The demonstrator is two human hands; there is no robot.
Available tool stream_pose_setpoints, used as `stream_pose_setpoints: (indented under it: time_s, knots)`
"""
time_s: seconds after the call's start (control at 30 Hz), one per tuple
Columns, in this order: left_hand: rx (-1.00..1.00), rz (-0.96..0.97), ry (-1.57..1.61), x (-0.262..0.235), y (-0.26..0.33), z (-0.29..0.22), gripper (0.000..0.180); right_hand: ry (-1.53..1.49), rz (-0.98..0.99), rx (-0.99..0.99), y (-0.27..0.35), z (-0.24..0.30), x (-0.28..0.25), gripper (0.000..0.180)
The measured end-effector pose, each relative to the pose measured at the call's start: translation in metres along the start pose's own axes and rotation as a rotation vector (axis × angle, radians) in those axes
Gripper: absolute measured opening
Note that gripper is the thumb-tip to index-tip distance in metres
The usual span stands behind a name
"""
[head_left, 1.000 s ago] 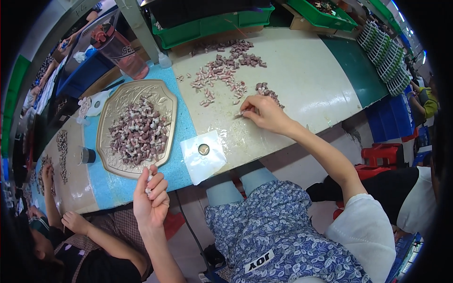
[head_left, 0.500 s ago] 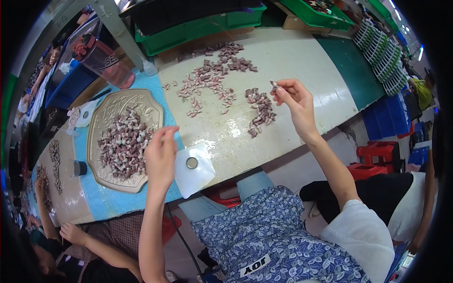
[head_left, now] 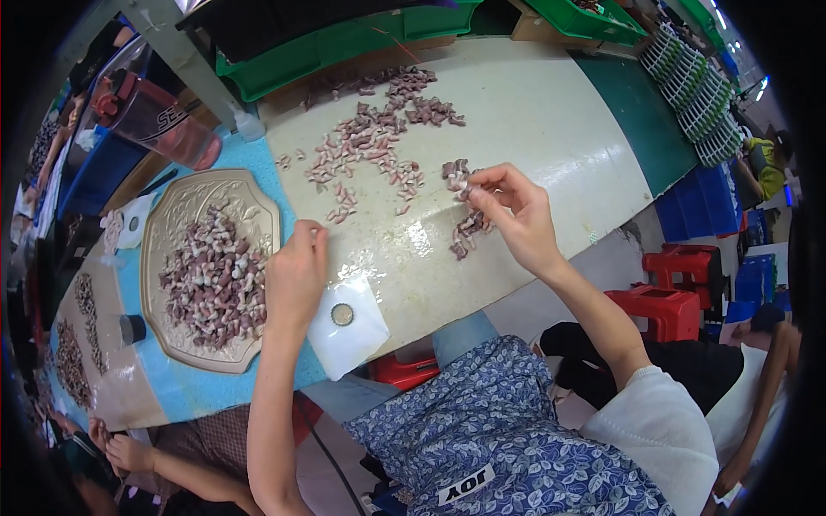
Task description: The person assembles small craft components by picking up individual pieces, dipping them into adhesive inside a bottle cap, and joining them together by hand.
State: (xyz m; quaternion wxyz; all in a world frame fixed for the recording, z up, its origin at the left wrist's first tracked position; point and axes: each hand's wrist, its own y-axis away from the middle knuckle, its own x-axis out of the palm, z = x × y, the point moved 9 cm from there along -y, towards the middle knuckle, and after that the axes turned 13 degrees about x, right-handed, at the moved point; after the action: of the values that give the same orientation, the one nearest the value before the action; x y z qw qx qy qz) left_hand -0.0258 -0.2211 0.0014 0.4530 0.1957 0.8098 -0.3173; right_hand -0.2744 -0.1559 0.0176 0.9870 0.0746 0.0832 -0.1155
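Where the pale, glossy tabletop point(head_left: 525, 103) is crossed by a blue covering point(head_left: 198, 396), an embossed gold tray point(head_left: 258, 211) with cut corners is placed, its long axis running away from the person; in it knobbly mauve-and-white pieces point(head_left: 211, 284) are heaped, pointing every way; the left hand point(head_left: 297, 275) is poised near its right edge, fingers curled, and whether anything is gripped cannot be told; by the right hand point(head_left: 520, 219) a loose cluster point(head_left: 462, 246) is partly hidden; on a smooth white sheet point(head_left: 353, 344) a round cap point(head_left: 342, 315) is set; between right thumb and fingertips, narrowly closed, a small two-toned piece point(head_left: 465, 184) is pinched, its long axis too small to be made out.
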Motion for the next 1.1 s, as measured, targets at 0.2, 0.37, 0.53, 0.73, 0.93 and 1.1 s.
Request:
stream_pose_setpoints:
  time_s: [0.2, 0.37, 0.53, 0.73, 0.93, 1.1]
  knots:
    - [-0.802, -0.219, 1.459, 0.009, 0.021, 0.009, 0.036, -0.015, 0.143, 0.084, 0.005, -0.005, 0.048, 0.017]
    - [-0.682, -0.079, 1.290, 0.013, 0.028, 0.015, 0.033, -0.165, 0.171, 0.138, 0.001, -0.009, 0.064, 0.016]
    - [-0.007, 0.014, 0.126, 0.002, 0.012, -0.015, 0.018, -0.139, 0.230, 0.144, 0.002, -0.015, 0.080, 0.017]
    - [-0.790, -0.096, 1.292, 0.020, 0.048, 0.020, 0.023, -0.289, 0.448, 0.185, -0.035, -0.028, 0.154, 0.017]
    - [-0.318, -0.076, 0.532, 0.002, 0.023, 0.016, 0.019, -0.310, 0.283, 0.141, -0.062, -0.026, 0.133, 0.019]
    - [0.105, -0.033, 0.084, 0.008, -0.001, -0.014, 0.011, -0.256, 0.295, 0.232, -0.042, -0.003, 0.105, 0.021]
